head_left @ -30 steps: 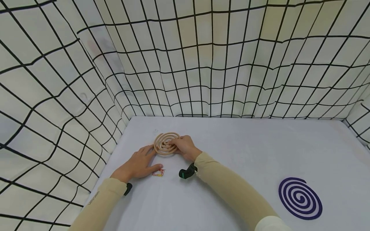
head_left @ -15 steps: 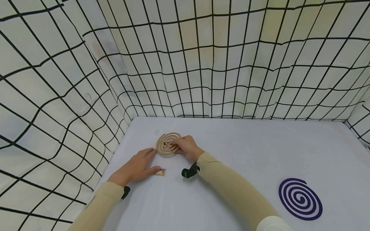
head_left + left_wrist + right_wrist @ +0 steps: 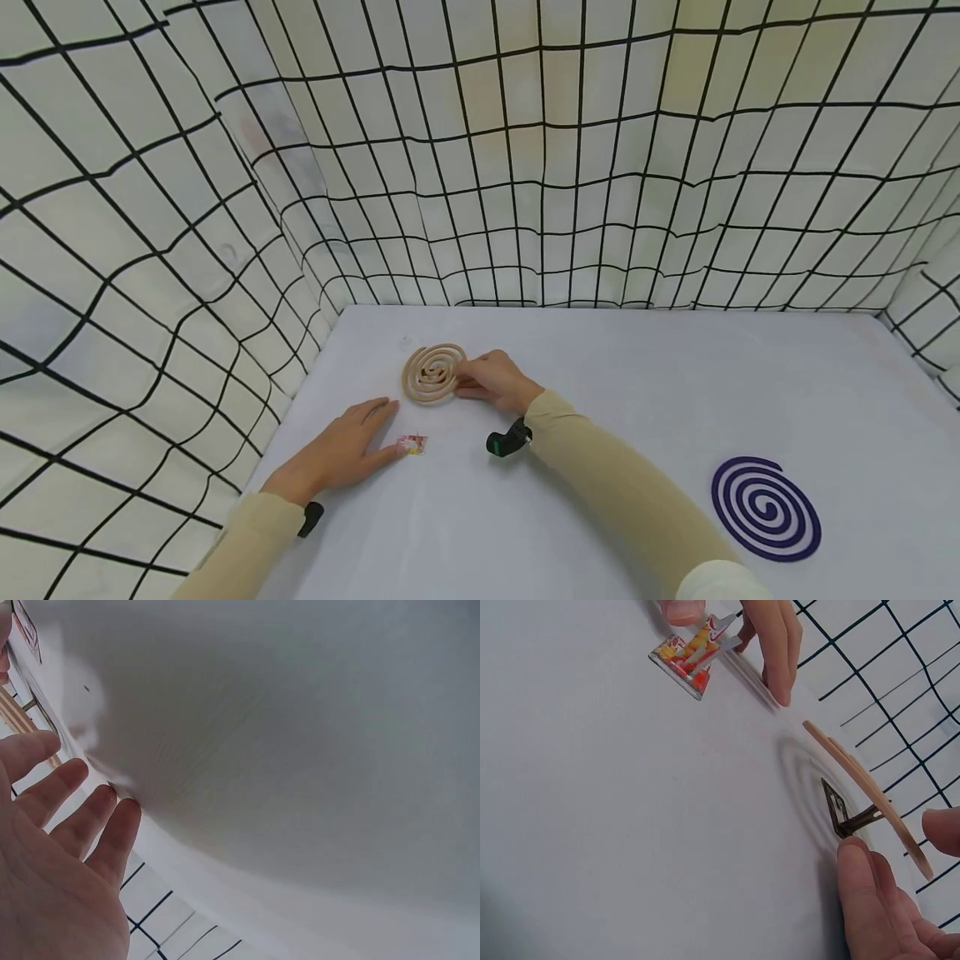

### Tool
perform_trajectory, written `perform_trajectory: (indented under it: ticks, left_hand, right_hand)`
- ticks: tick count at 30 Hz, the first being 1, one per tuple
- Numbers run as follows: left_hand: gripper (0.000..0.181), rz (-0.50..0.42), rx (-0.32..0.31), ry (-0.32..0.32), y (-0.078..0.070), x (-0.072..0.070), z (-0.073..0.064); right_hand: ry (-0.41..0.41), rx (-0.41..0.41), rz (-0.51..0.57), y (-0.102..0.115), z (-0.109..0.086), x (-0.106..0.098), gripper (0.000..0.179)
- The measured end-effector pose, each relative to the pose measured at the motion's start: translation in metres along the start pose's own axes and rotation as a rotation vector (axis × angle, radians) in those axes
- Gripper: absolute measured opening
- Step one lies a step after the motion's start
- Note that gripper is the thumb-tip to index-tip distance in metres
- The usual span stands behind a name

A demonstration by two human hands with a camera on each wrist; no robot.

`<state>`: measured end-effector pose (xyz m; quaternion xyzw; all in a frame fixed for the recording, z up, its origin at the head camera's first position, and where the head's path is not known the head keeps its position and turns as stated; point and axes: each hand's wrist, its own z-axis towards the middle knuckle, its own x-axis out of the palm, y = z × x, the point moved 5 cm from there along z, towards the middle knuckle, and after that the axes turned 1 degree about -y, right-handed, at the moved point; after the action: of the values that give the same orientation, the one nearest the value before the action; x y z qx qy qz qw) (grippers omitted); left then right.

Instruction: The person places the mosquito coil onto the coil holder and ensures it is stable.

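Note:
A tan mosquito coil (image 3: 411, 379) sits raised over the white table on a thin metal stand (image 3: 838, 814), its far side tilted in the right wrist view. My right hand (image 3: 498, 382) is at the coil's right edge. In the right wrist view its fingertips (image 3: 855, 859) lie low beside the stand's foot, and the thumb (image 3: 943, 829) stands apart from the coil. My left hand (image 3: 341, 446) lies with fingers spread and straight, left of the coil. Its thumb tip is right at a small red and yellow printed wrapper (image 3: 415, 444).
A purple mosquito coil (image 3: 767, 508) lies flat at the right of the white table (image 3: 600, 375). Black netting (image 3: 543, 175) over pale walls closes off the back and the left side. Each wrist carries a dark camera mount (image 3: 508, 437).
My right hand has drawn back from the tan coil's middle to its right edge, and the thumb has come off it. My left hand has slid back from the coil towards me.

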<state>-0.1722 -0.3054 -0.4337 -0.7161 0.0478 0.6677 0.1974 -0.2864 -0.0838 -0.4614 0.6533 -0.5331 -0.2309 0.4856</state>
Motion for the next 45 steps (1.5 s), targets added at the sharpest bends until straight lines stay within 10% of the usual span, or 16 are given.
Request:
perform_trajectory:
  ticks: [11, 45]
  left_hand:
    - [0.077, -0.03, 0.014, -0.027, -0.001, 0.0, -0.013]
    - [0.052, 0.044, 0.181, -0.138, -0.004, 0.0, -0.04]
  right_hand:
    - [0.017, 0.0, -0.141, 0.014, -0.009, -0.037, 0.053]
    - [-0.101, -0.118, -0.391, 0.042, -0.072, -0.146, 0.044]
